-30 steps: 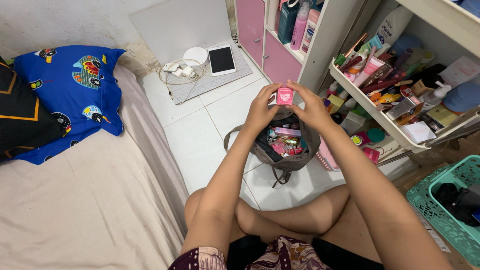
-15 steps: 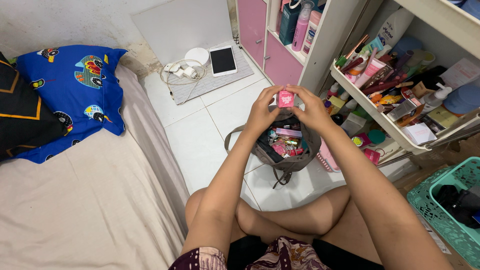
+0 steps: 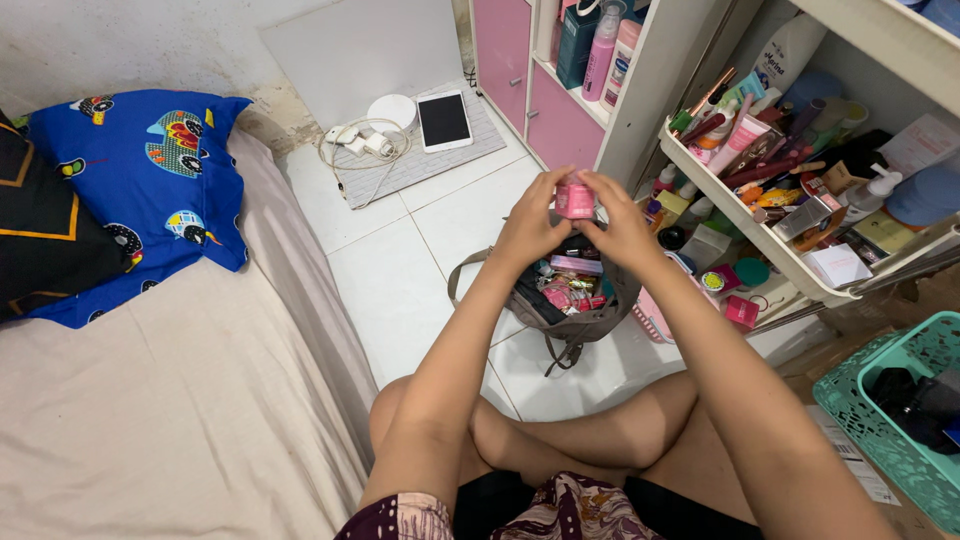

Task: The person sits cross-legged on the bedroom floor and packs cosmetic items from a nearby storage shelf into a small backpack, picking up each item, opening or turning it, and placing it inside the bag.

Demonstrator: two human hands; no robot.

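I sit cross-legged on the white tiled floor. A small pink box (image 3: 575, 200) is pinched between the fingertips of my left hand (image 3: 530, 225) and my right hand (image 3: 622, 225). Both hands hover just above an open grey bag (image 3: 590, 320) on the floor in front of my knees. The bag is stuffed with several small pink and coloured packets.
A bed with a beige sheet (image 3: 170, 400) and blue pillow (image 3: 150, 190) lies to the left. A white shelf tray of cosmetics (image 3: 780, 250) juts out at right, above a teal basket (image 3: 900, 400). A phone (image 3: 444, 119), cables and a pink cabinet (image 3: 555, 120) sit farther back.
The pink box has been turned in my fingers and now shows a different, blurred face. My hands have shifted slightly lower over the bag.
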